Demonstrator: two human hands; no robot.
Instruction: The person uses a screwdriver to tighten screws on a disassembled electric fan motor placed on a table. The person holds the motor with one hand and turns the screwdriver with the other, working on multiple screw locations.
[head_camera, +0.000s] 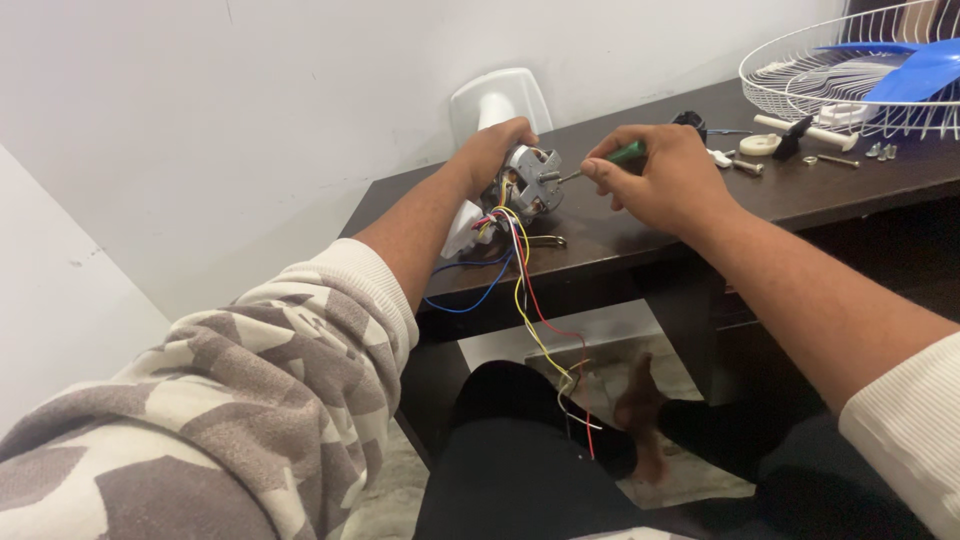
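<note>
Both forearms are stretched forward over the dark counter (640, 225). The small grey fan motor (533, 180) is gripped by the left hand (490, 150) at the counter's edge, coloured wires (525, 290) hanging from it. A green-handled screwdriver (610, 160) is pinched in the right hand (660, 180), tip at the motor.

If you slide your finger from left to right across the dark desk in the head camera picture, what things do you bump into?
Left hand holding the small motor → right hand with the green-handled screwdriver → round cream knob → loose screws, with the white wire fan guard and blue blade behind them.
</note>
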